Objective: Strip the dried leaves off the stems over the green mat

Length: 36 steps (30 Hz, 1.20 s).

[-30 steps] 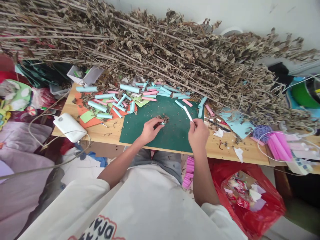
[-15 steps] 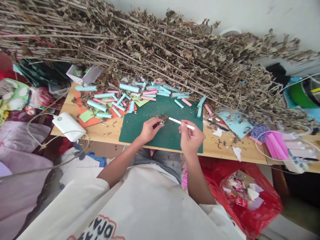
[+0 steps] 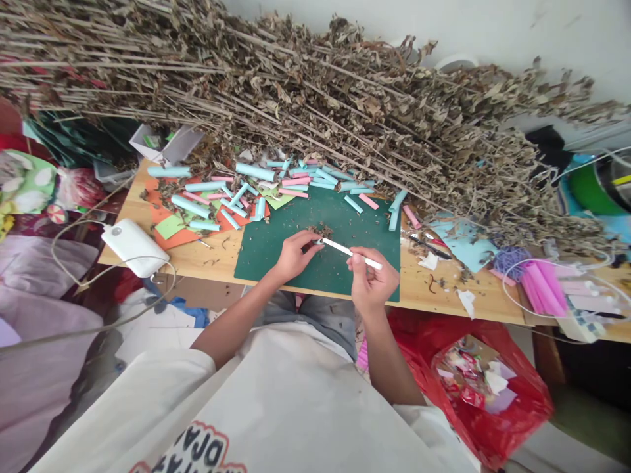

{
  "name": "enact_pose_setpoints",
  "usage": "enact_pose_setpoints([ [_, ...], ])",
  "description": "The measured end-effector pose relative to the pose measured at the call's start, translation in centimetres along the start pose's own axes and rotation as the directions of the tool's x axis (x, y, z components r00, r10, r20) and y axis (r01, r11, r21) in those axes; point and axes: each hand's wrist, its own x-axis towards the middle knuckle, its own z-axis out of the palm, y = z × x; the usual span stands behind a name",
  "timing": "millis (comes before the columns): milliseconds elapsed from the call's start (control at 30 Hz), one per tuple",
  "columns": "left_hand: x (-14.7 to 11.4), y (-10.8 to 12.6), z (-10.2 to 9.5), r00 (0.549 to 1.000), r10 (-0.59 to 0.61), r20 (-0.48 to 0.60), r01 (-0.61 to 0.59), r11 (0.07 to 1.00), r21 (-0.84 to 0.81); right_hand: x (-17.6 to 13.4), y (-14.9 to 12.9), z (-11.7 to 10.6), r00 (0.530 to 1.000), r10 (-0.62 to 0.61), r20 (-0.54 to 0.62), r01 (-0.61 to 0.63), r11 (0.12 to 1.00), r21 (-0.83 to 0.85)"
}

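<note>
My left hand [image 3: 294,256] is closed around a small light-blue paper tube [image 3: 319,242], mostly hidden by the fingers, over the green cutting mat [image 3: 266,253]. In my right hand [image 3: 374,281] is a slim white stick [image 3: 340,247], pen-like in shape. Its tip meets the open end of the tube; whether it is inside or only touching, I cannot tell. Just beyond the tube lies a small heap of crumbled dry leaves [image 3: 323,230] on the mat.
Blue and pink paper tubes [image 3: 255,172] lie along the mat's far edge. Behind them stretches a big pile of dried stalks [image 3: 305,98]. A white power bank [image 3: 134,248] with a cable sits at left. A red plastic bag [image 3: 517,420] of scraps hangs at right.
My right hand has moved slightly left and down, bringing the white stick's tip to the end of the tube. My left hand has stayed nearly still.
</note>
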Motion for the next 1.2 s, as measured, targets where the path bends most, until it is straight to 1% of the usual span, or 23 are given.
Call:
enact_pose_setpoints([
  [100, 0.0, 0.0, 0.0, 1.0, 0.006, -0.004, -0.006, 1.0, 0.011, 0.4, -0.1, 0.0, 0.998, -0.07, 0.001, 0.07, 0.997, -0.04],
  [267, -0.1, -0.2, 0.0, 1.0, -0.006, -0.001, 0.006, 1.0, 0.008, 1.1, -0.5, 0.2, 0.971, -0.221, 0.091, 0.231, 0.966, -0.118],
  [400, 0.0, 0.1, -0.1, 1.0, -0.002, 0.02, 0.002, 1.0, 0.011, 1.2, -0.8, 0.2, 0.944, -0.291, 0.155, 0.313, 0.938, -0.148],
  [467, 0.0, 0.2, -0.2, 1.0, -0.002, 0.022, 0.002, 1.0, 0.012, 1.6, -1.0, 0.1, 0.944, -0.284, 0.166, 0.308, 0.941, -0.139],
  [533, 0.0, 0.3, -0.2, 1.0, 0.003, 0.029, -0.004, 1.0, 0.012, 2.4, -1.4, 0.0, 0.95, -0.25, 0.189, 0.279, 0.948, -0.15],
  [600, 0.1, 0.3, -0.2, 0.999, 0.023, 0.042, -0.023, 1.0, 0.013, 3.6, -2.0, 0.1, 0.948, -0.195, 0.253, 0.247, 0.949, -0.195],
  [700, 0.1, 0.3, -0.2, 0.999, 0.027, 0.031, -0.027, 1.0, 0.016, 5.2, -2.5, 0.7, 0.914, -0.115, 0.389, 0.229, 0.938, -0.26],
  [767, 0.1, 0.2, -0.2, 1.0, 0.003, 0.014, -0.003, 1.0, 0.016, 5.6, -2.4, 1.4, 0.889, -0.107, 0.446, 0.24, 0.937, -0.254],
  [833, 0.0, 0.0, -0.1, 1.0, -0.019, 0.008, 0.019, 1.0, 0.011, 5.5, -1.7, 2.2, 0.882, -0.131, 0.452, 0.257, 0.938, -0.232],
  [933, -0.1, -0.2, -0.1, 1.0, -0.027, 0.008, 0.027, 1.0, 0.009, 4.8, -0.4, 3.0, 0.897, -0.177, 0.406, 0.275, 0.941, -0.198],
  [1000, -0.1, -0.2, -0.1, 1.0, -0.025, 0.012, 0.024, 1.0, 0.019, 4.5, 0.2, 3.2, 0.905, -0.188, 0.383, 0.273, 0.945, -0.182],
  [1100, 0.0, -0.3, 0.0, 1.0, -0.024, 0.01, 0.024, 0.999, 0.034, 4.7, 0.1, 2.8, 0.902, -0.176, 0.394, 0.259, 0.951, -0.168],
  [1200, 0.0, -0.3, 0.0, 1.0, -0.024, -0.002, 0.024, 0.999, 0.037, 5.3, -1.0, 2.3, 0.91, -0.169, 0.378, 0.253, 0.949, -0.187],
])
